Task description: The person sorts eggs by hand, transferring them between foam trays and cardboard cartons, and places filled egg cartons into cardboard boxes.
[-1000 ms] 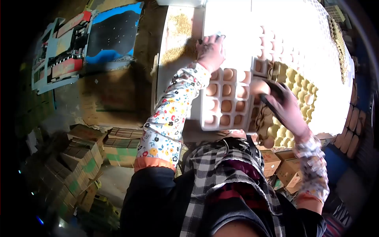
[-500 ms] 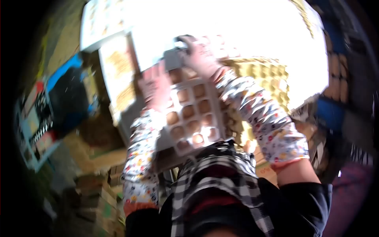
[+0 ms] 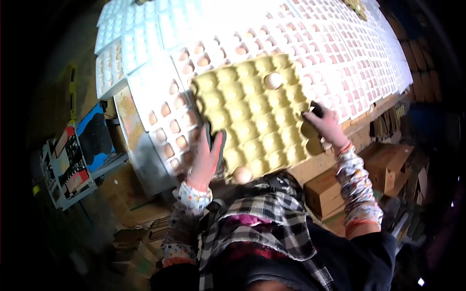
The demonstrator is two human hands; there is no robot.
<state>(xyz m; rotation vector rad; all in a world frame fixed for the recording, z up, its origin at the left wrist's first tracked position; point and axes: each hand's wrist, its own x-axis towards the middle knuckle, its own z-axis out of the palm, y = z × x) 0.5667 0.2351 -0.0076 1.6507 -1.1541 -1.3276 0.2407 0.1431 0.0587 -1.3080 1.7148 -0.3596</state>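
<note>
A yellow egg tray [image 3: 250, 114] spans the middle of the head view, slightly turned, in front of my body. One egg [image 3: 274, 81] sits in a cup near its far right corner, and another egg [image 3: 242, 174] lies at its near edge. The other cups I can make out hold no eggs. My left hand [image 3: 206, 162], in a pink glove with dark fingertips, grips the tray's left edge. Its right edge is in the grip of my right hand [image 3: 327, 127], gloved alike. Beneath and beyond the tray lie white trays of eggs [image 3: 170, 121].
White trays filled with eggs [image 3: 335, 53] cover the table, partly washed out by glare. A smaller yellow tray piece [image 3: 357, 8] shows at the far side. Cardboard boxes [image 3: 325, 194] stand below at right. At left is a machine with a blue panel [image 3: 94, 133].
Both hands have left the white egg tray they were at and now hold the yellow tray, which has come from the right to the middle. The glare has lessened.
</note>
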